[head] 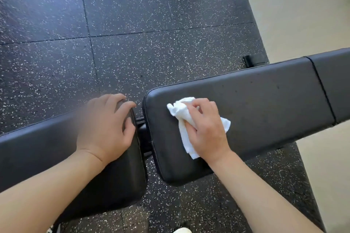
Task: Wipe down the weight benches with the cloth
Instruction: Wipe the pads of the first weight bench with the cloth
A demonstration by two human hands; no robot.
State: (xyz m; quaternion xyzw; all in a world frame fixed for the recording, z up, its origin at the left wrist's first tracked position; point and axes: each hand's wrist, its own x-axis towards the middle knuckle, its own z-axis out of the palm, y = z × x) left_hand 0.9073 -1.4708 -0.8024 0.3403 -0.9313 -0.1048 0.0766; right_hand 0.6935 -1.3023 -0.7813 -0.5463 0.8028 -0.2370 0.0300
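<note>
A black padded weight bench runs across the view in two parts: a long pad (265, 100) on the right and a shorter seat pad (47, 147) on the left, with a narrow gap between them. My right hand (206, 128) grips a crumpled white cloth (181, 111) and presses it onto the near left end of the long pad. My left hand (106, 126) rests on the right end of the seat pad, its fingers curled over the pad's far corner and edge.
Black rubber floor tiles with white speckles (132, 24) surround the bench. Pale flooring (303, 15) begins at the right. A black bench foot (250, 60) shows behind the long pad. A white shoe tip (182, 230) sits at the bottom edge.
</note>
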